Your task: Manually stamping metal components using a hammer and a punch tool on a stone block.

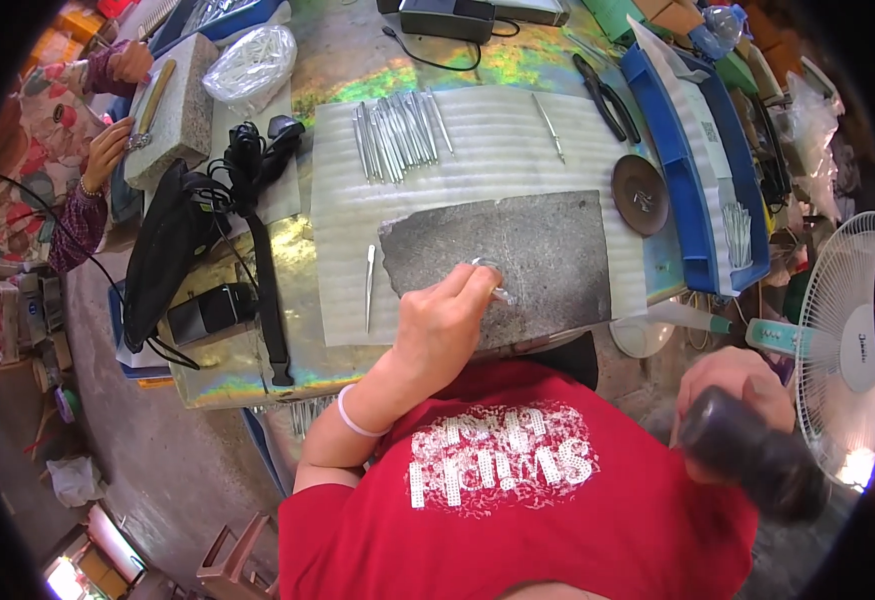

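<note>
My left hand is closed in a pinch on a small shiny metal piece, pressed against a dark grey stone slab. The fingers cover much of the piece, so its full shape is hidden. Raised at the right, beside my red shirt, my right hand grips a thick black hammer-like tool; both are smeared by motion. Left of the slab lies a single thin metal rod on white foam sheet. Beyond the slab are a row of silvery rods and another lone rod.
Black-handled pliers, a round brown disc and a blue tray line the right side. A black bag with straps lies left. Across the left corner, a co-worker's hands are near a hammer on a stone block. A fan stands right.
</note>
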Motion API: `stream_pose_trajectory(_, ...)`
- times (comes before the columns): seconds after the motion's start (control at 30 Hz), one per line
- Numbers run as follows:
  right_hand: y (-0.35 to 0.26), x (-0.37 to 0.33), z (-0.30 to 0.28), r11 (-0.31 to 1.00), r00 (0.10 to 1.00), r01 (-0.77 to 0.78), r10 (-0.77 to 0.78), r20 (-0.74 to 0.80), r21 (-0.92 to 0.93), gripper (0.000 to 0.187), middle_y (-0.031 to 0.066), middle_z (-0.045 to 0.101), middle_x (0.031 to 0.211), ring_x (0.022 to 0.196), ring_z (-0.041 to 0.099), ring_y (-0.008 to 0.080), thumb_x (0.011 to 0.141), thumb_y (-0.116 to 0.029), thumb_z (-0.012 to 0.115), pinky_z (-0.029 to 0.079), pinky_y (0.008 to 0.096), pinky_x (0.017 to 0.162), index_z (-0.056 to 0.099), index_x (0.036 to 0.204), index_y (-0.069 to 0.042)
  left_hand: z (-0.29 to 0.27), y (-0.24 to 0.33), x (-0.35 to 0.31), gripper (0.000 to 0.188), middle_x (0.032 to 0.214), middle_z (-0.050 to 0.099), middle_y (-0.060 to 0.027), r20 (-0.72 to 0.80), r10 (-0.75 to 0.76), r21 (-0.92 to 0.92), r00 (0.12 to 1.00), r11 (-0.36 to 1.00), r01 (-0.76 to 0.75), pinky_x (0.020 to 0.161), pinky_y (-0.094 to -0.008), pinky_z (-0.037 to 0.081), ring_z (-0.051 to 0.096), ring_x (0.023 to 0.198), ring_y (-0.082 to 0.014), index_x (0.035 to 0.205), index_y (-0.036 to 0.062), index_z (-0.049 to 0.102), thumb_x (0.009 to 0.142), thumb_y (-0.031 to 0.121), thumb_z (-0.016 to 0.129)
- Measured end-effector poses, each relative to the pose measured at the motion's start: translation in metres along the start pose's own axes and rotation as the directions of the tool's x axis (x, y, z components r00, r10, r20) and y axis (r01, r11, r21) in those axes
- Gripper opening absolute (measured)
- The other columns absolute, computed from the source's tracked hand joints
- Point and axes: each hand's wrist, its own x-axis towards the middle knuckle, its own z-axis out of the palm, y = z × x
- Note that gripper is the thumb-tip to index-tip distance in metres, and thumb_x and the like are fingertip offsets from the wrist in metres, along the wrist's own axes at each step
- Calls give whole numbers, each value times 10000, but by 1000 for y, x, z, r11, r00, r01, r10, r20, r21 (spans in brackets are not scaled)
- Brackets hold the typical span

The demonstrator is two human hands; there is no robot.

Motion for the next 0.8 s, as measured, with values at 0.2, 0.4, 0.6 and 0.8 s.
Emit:
stream_pose_trajectory(0.2,-4,-4,-5,991,988,-134,134,-73,-5,509,151,618,873,642,623,264,739,20,652,493,313,533,506,1226,40,-11,3,6,165,767,592,-83,8,-37,-68,999,997,38,480,-324,481,603,599,-276,857,72,560,740,-31,616)
stream_pose_trajectory(0.4,46,-16,54,956,938,-291,294,-184,46,484,156,592,878,697,596,347,790,10,613,484,362,599,501,1258,-39,-43,15,8,96,929,638,-128,300,-457,-926,838,73,371,575,-220,539,640,650,-130,960,-20,579,917,58,543)
stream_pose_trajectory(0.6,76,-25,95,888,898,-430,402,-178,-164,421,124,549,844,711,566,322,798,-57,622,459,381,585,538,1210,-76,-46,13,4,132,889,641,-128,447,-373,-895,813,-197,401,543,-223,519,616,592,-122,978,-18,563,919,101,554)
stream_pose_trajectory(0.8,67,-4,76,852,887,-365,441,-138,375,291,79,571,796,684,553,185,824,-78,631,453,312,606,580,1101,-3,-44,24,9,154,775,642,-131,657,-257,-722,709,58,690,502,-208,478,601,541,-135,959,-52,586,879,79,594)
